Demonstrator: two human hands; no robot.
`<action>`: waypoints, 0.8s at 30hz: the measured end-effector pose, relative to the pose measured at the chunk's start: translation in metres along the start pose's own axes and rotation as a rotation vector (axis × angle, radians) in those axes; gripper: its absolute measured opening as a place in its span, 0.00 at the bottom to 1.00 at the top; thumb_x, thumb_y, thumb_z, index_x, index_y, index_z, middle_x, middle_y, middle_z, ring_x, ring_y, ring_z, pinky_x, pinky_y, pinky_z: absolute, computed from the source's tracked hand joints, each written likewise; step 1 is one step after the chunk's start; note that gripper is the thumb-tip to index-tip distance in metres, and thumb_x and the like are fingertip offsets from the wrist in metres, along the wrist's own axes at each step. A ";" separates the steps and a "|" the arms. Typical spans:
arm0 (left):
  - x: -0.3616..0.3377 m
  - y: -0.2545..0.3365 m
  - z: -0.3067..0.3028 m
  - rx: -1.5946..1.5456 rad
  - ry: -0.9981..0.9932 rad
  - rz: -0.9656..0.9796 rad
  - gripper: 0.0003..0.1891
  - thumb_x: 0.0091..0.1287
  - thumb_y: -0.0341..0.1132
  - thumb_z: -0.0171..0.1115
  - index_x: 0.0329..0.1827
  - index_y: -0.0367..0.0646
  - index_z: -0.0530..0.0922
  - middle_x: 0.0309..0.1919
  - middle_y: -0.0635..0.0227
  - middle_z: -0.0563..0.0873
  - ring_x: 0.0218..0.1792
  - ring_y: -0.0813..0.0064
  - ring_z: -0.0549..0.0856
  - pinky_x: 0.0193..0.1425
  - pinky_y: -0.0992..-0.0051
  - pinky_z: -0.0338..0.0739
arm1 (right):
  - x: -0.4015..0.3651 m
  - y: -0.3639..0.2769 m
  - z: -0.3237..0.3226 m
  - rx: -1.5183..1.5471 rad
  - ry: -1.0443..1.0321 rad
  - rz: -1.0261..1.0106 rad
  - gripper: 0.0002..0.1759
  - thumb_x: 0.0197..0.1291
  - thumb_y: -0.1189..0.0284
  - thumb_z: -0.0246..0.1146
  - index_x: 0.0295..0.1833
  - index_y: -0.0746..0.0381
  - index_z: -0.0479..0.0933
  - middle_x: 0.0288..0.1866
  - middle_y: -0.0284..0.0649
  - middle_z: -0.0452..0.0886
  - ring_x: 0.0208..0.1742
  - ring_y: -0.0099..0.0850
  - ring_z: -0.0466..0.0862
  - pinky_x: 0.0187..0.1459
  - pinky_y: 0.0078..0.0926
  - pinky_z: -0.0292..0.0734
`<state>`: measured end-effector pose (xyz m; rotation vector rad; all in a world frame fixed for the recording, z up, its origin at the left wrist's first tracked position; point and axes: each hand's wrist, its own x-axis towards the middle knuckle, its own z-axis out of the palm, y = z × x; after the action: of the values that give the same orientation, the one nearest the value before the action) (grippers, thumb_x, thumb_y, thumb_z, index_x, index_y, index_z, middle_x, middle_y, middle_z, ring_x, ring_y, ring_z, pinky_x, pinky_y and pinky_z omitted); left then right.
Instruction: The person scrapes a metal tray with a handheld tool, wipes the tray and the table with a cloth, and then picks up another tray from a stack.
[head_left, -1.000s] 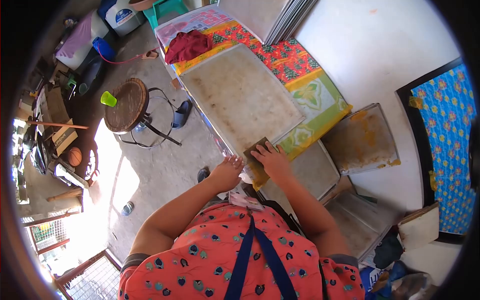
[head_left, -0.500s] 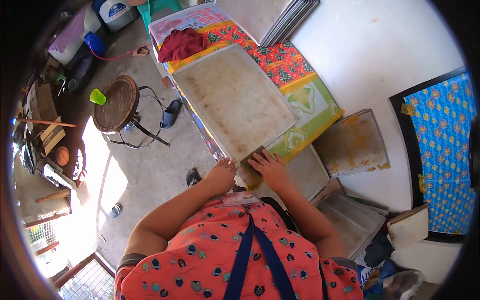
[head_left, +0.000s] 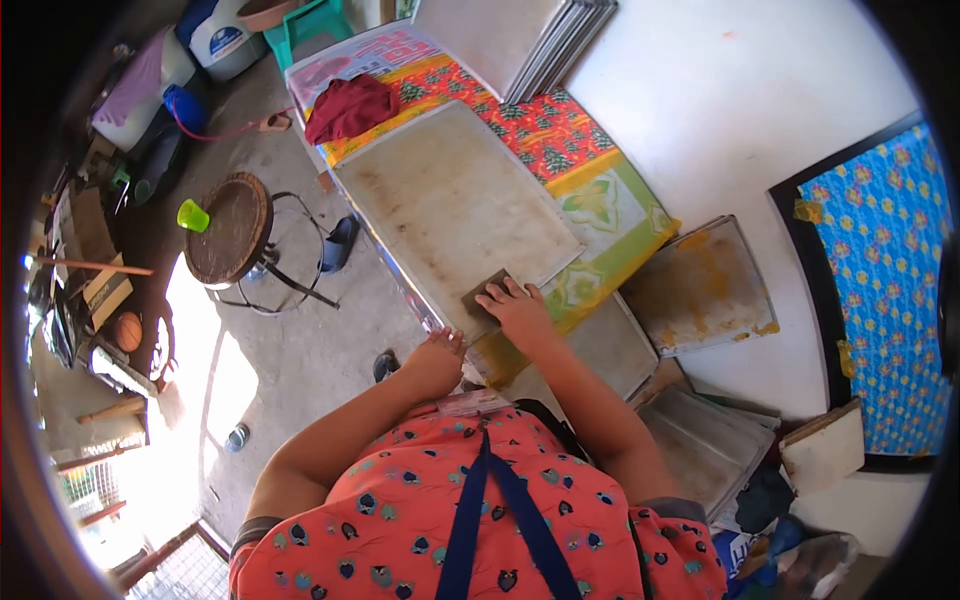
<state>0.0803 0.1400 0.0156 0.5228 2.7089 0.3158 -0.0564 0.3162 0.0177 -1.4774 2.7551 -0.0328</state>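
Note:
On the table lies a large, flat, greyish sheet (head_left: 450, 200) with brown stains, its near end toward me. My right hand (head_left: 522, 315) presses a dark brown rectangular pad (head_left: 479, 296) onto the sheet's near end, fingers spread over the pad's right side. My left hand (head_left: 436, 364) is at the near left corner of the sheet, fingers stretched out with the fingertips at its edge. A crumpled dark red cloth (head_left: 352, 108) sits by the sheet's far left corner.
A patterned cloth (head_left: 590, 195) covers the table. Several stacked sheets (head_left: 500, 40) lean against the wall at the far end. More stained sheets (head_left: 705, 285) stand at right. A round stool (head_left: 228, 235) bearing a green cup (head_left: 192, 216) stands left.
My right hand has pushed the pad a little farther up the sheet, away from me. My left hand stays near the corner. The view has shifted slightly.

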 end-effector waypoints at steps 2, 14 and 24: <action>-0.001 0.000 -0.004 -0.035 -0.032 -0.008 0.30 0.64 0.40 0.53 0.66 0.29 0.66 0.69 0.45 0.66 0.71 0.48 0.65 0.74 0.57 0.57 | -0.016 0.014 -0.002 0.012 -0.025 -0.009 0.25 0.60 0.73 0.53 0.62 0.40 0.74 0.65 0.28 0.74 0.68 0.37 0.70 0.64 0.49 0.64; -0.001 0.001 -0.010 -0.043 -0.029 -0.034 0.31 0.63 0.39 0.54 0.67 0.29 0.65 0.69 0.46 0.67 0.70 0.49 0.66 0.75 0.57 0.57 | -0.027 0.096 -0.028 -0.019 -0.193 0.073 0.26 0.60 0.75 0.51 0.62 0.40 0.74 0.67 0.27 0.73 0.68 0.35 0.72 0.63 0.50 0.65; 0.000 0.001 -0.003 0.025 -0.067 -0.042 0.33 0.63 0.45 0.57 0.67 0.33 0.66 0.70 0.50 0.67 0.71 0.51 0.65 0.74 0.58 0.58 | -0.010 0.092 -0.036 -0.016 -0.338 0.114 0.24 0.65 0.73 0.48 0.64 0.40 0.72 0.69 0.26 0.70 0.71 0.35 0.68 0.65 0.54 0.63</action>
<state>0.0797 0.1401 0.0181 0.4735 2.6579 0.2491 -0.1282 0.3762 0.0511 -1.1968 2.5617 0.2200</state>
